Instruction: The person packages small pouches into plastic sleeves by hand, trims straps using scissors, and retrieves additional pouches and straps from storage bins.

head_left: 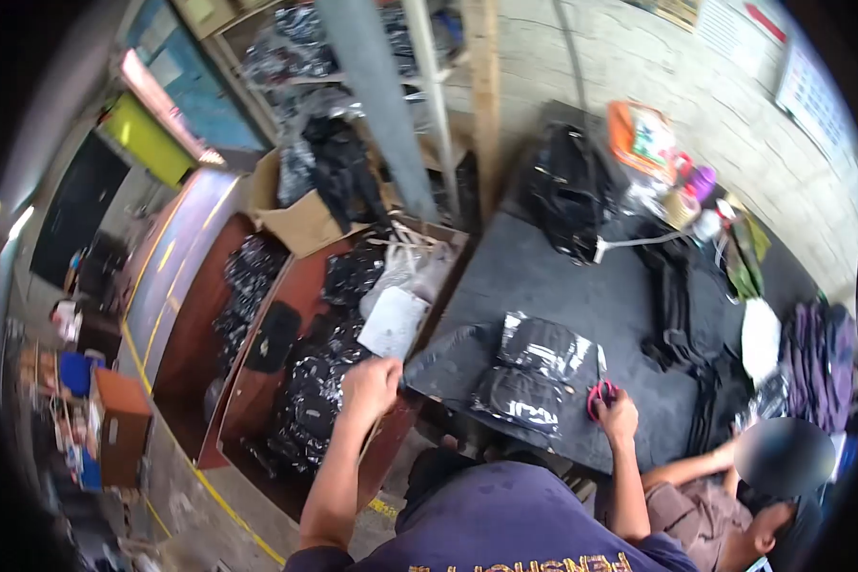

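Observation:
My right hand (618, 421) is closed around the pink handles of a pair of scissors (598, 393), whose blades point away from me over the dark table. Just left of the scissors lie two black items in clear shiny plastic, a farther pack (546, 347) and a nearer pack (520, 396). My left hand (370, 389) is a closed fist by the table's left corner, above the edge of a reddish-brown bin. A dark, thin sheet (453, 360) stretches from the packs toward that fist. Whether the fingers grip its end cannot be made out.
Several plastic-wrapped black packs (310, 400) fill the bin (243, 405) on the left, with a white paper (393, 322) on top. On the table (477, 276) are a black bag (570, 186) and black straps (691, 305). A co-worker (701, 515) sits close on the right.

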Available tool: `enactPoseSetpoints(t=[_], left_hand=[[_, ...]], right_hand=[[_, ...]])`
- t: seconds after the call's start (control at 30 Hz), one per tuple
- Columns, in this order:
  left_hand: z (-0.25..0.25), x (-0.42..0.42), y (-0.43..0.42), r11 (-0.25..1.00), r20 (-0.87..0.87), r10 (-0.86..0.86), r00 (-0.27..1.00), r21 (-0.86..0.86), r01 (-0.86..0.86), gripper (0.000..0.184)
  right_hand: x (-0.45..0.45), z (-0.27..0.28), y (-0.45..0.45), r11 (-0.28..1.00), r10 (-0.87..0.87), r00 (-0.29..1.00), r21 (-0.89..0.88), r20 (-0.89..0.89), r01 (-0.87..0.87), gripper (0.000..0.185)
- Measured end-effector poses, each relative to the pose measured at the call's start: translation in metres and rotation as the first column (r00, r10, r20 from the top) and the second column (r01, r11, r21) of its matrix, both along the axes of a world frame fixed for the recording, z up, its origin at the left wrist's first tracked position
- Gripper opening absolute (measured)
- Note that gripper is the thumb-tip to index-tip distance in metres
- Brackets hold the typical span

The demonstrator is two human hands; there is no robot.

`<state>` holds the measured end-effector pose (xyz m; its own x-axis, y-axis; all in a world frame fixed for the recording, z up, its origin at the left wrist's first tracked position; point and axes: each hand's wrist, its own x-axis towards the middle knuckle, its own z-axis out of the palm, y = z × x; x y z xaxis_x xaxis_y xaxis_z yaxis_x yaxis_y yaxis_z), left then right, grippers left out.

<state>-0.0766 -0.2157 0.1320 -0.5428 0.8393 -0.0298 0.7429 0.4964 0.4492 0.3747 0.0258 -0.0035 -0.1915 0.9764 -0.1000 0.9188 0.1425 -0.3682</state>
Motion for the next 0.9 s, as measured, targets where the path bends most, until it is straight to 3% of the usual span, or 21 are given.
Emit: enactPoseSetpoints(t=[0.1,0.2,0.23,0.33,0.37,0.4,0.43,0.47,0.5,0.57,0.6,0.63,0.73,0.9], left_hand=[[-0.041,0.019,-0.079,0.960,0.069,0.141,0.988,-0.255,-0.119,0.012],[-0.093,0.053,-0.147,0.942,0.135,0.188,0.973,-0.305,-0.140,0.013],[-0.108,0.065,-0.165,0.946,0.175,0.191,0.966,-0.296,-0.133,0.014],[-0.120,0.095,-0.184,0.922,0.242,0.248,0.938,-0.355,-0.152,0.016],[-0.115,0.102,-0.188,0.927,0.281,0.255,0.925,-0.344,-0.151,0.018],[-0.109,0.100,-0.193,0.932,0.319,0.256,0.913,-0.332,-0.145,0.020],[-0.107,0.094,-0.200,0.930,0.314,0.269,0.910,-0.331,-0.161,0.020],[-0.106,0.087,-0.206,0.938,0.327,0.268,0.906,-0.305,-0.168,0.020],[-0.105,0.081,-0.212,0.944,0.339,0.270,0.901,-0.279,-0.178,0.019],[-0.098,0.067,-0.228,0.945,0.349,0.288,0.892,-0.254,-0.205,0.019],[-0.090,0.055,-0.240,0.945,0.322,0.301,0.897,-0.227,-0.236,0.019],[-0.079,0.038,-0.249,0.945,0.293,0.313,0.903,-0.195,-0.264,0.018],[-0.019,-0.009,-0.270,0.940,0.221,0.341,0.914,-0.067,-0.334,0.017],[0.111,-0.082,-0.305,0.815,0.014,0.523,0.852,0.282,-0.505,0.012]], right_hand=[[-0.024,0.010,-0.010,1.000,-0.023,0.999,-0.016,-0.050,0.022,0.059],[-0.062,0.025,-0.018,0.935,-0.159,0.982,-0.335,-0.102,0.116,0.062],[-0.074,0.026,-0.020,0.941,-0.122,0.987,-0.327,-0.105,0.081,0.062],[-0.102,0.019,-0.037,0.994,-0.047,0.986,0.109,0.160,0.029,0.069],[-0.105,0.013,-0.041,0.994,-0.023,0.988,0.108,0.155,0.007,0.069],[-0.099,-0.003,-0.035,0.987,-0.075,0.978,-0.156,-0.192,0.045,0.070],[-0.093,-0.020,-0.027,0.912,-0.208,0.849,-0.410,-0.485,-0.010,0.072],[-0.096,-0.028,-0.023,0.781,-0.393,0.632,-0.605,-0.668,-0.153,0.074],[-0.106,-0.026,-0.027,0.780,-0.378,0.637,-0.602,-0.672,-0.171,0.074],[-0.117,-0.020,-0.033,0.599,-0.555,0.572,-0.767,-0.604,-0.230,0.075],[-0.123,-0.017,-0.037,0.491,-0.639,0.542,-0.832,-0.546,-0.258,0.076],[-0.138,-0.011,-0.044,0.489,-0.633,0.545,-0.830,-0.549,-0.268,0.076],[-0.198,0.008,-0.083,0.387,-0.771,0.353,-0.830,-0.530,-0.402,0.071],[-0.392,0.051,-0.143,0.285,-0.768,0.365,-0.791,-0.526,-0.541,0.070]])
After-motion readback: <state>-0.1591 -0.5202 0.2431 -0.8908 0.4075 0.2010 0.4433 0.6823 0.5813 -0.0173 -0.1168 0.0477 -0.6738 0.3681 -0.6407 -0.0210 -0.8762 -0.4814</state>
